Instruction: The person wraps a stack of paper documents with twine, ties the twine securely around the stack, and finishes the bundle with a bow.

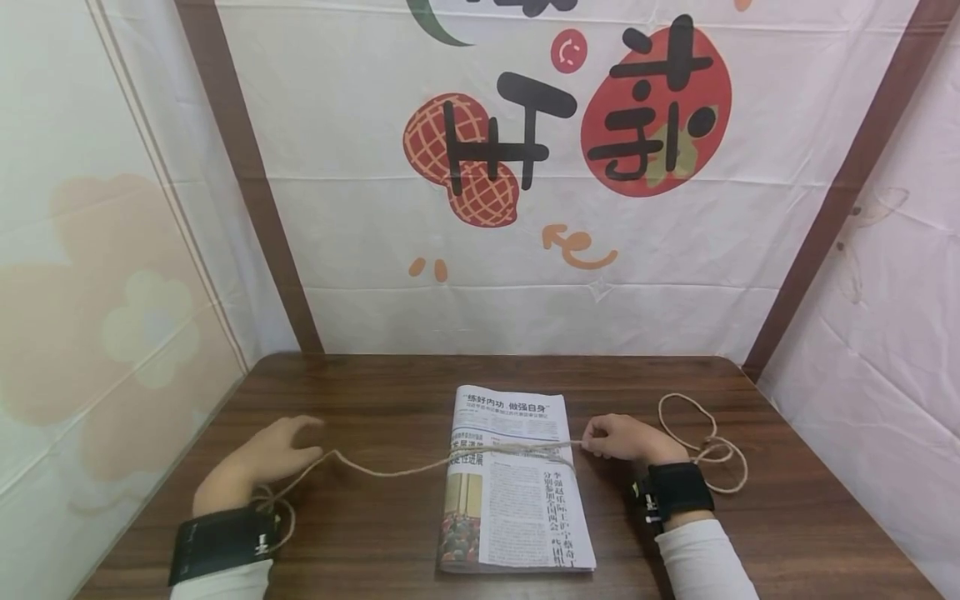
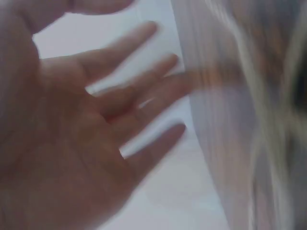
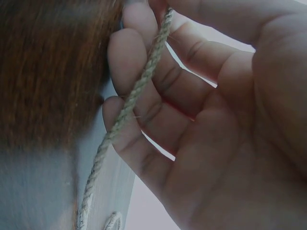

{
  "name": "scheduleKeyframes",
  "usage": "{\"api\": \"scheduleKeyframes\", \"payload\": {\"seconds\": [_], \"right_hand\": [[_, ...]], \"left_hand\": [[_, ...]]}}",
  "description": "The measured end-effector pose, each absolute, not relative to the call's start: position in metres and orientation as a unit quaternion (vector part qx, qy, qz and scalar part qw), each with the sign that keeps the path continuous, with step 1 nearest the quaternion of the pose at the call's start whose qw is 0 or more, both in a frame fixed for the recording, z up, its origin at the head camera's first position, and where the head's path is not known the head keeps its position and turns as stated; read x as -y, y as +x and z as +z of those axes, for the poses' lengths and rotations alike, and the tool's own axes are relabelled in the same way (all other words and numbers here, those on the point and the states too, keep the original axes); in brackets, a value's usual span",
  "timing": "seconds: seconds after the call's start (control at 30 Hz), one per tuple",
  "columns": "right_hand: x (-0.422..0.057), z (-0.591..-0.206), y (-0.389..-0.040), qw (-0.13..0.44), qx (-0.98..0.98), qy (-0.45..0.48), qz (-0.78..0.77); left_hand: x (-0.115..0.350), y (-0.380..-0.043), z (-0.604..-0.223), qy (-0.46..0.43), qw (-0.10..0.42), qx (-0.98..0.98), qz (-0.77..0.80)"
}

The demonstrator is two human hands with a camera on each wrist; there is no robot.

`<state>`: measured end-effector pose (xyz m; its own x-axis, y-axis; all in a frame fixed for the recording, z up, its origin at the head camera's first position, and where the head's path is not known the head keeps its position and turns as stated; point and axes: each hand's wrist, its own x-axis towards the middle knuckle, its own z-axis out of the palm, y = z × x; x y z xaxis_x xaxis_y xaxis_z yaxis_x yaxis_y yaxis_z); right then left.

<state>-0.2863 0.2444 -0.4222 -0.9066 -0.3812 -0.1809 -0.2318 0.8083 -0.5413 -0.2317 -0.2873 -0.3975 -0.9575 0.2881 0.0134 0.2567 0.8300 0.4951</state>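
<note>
Folded newspaper (image 1: pixel 525 508): flat on counter (image 1: pixel 360 533), twine (image 1: pixel 517 447) across its middle | Right hand (image 1: pixel 626 437): pinches twine alongside, presumably to keep it taut | Left hand (image 1: pixel 262 454): apart, fingers spread, gripping nothing

A white cloth wall (image 1: pixel 360 208) fills the upper middle of the frame, creased along faint fold lines. Its print shows red peanuts (image 1: pixel 486 200) left of a larger red oval (image 1: pixel 656 112), with bold black characters and small orange marks. Brown strips (image 1: pixel 252 175) slant down both edges. At the left side, a pale panel (image 1: pixel 45 167) carries a washed-out orange flower (image 1: pixel 97 225); the whitish right panel (image 1: pixel 900 333) has faint marks, perhaps another print. Across the bottom lies a dark, wood-grained tabletop (image 1: pixel 367 533) with rounded far corners, under soft light.
</note>
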Motion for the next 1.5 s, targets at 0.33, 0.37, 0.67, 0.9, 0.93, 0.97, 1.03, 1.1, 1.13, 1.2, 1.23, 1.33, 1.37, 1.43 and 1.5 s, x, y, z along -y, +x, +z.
{"api": "scheduleKeyframes", "payload": {"seconds": [0.33, 0.37, 0.67, 0.9, 0.93, 0.97, 1.03, 1.1, 1.13, 1.2, 1.23, 1.33, 1.37, 1.43, 1.5], "right_hand": [[-0.243, -0.423, -0.286, 0.137, -0.941, -0.163, -0.265], [-0.243, -0.424, -0.287, 0.136, -0.941, -0.16, -0.265], [-0.246, -0.423, -0.287, 0.146, -0.937, -0.17, -0.269], [-0.25, -0.425, -0.288, 0.165, -0.922, -0.182, -0.298], [-0.25, -0.426, -0.288, 0.166, -0.921, -0.181, -0.303], [-0.249, -0.426, -0.287, 0.167, -0.92, -0.178, -0.308], [-0.249, -0.426, -0.287, 0.167, -0.919, -0.173, -0.313], [-0.248, -0.426, -0.287, 0.162, -0.921, -0.17, -0.31], [-0.248, -0.426, -0.287, 0.158, -0.924, -0.168, -0.306], [-0.247, -0.425, -0.287, 0.147, -0.932, -0.16, -0.291], [-0.248, -0.425, -0.288, 0.141, -0.935, -0.157, -0.285], [-0.248, -0.425, -0.289, 0.122, -0.942, -0.15, -0.274], [-0.248, -0.425, -0.29, 0.114, -0.943, -0.152, -0.274], [-0.248, -0.426, -0.293, 0.094, -0.941, -0.164, -0.282], [-0.247, -0.428, -0.296, 0.07, -0.937, -0.178, -0.292]], "left_hand": [[0.182, -0.243, -0.406, 0.247, 0.098, -0.914, 0.307], [0.175, -0.243, -0.41, 0.247, 0.111, -0.91, 0.315], [0.161, -0.246, -0.42, 0.259, 0.101, -0.908, 0.314], [0.169, -0.249, -0.421, 0.255, 0.091, -0.909, 0.316], [0.169, -0.25, -0.421, 0.255, 0.091, -0.909, 0.317], [0.169, -0.25, -0.421, 0.256, 0.091, -0.909, 0.317], [0.169, -0.25, -0.421, 0.258, 0.092, -0.908, 0.316], [0.168, -0.249, -0.42, 0.262, 0.095, -0.907, 0.315], [0.168, -0.249, -0.419, 0.263, 0.097, -0.907, 0.314], [0.167, -0.247, -0.416, 0.265, 0.104, -0.907, 0.311], [0.166, -0.246, -0.415, 0.267, 0.107, -0.906, 0.309], [0.163, -0.243, -0.41, 0.273, 0.116, -0.906, 0.303], [0.161, -0.241, -0.409, 0.278, 0.117, -0.905, 0.301], [0.156, -0.238, -0.406, 0.286, 0.121, -0.903, 0.297], [0.149, -0.233, -0.403, 0.296, 0.128, -0.902, 0.288]]}}
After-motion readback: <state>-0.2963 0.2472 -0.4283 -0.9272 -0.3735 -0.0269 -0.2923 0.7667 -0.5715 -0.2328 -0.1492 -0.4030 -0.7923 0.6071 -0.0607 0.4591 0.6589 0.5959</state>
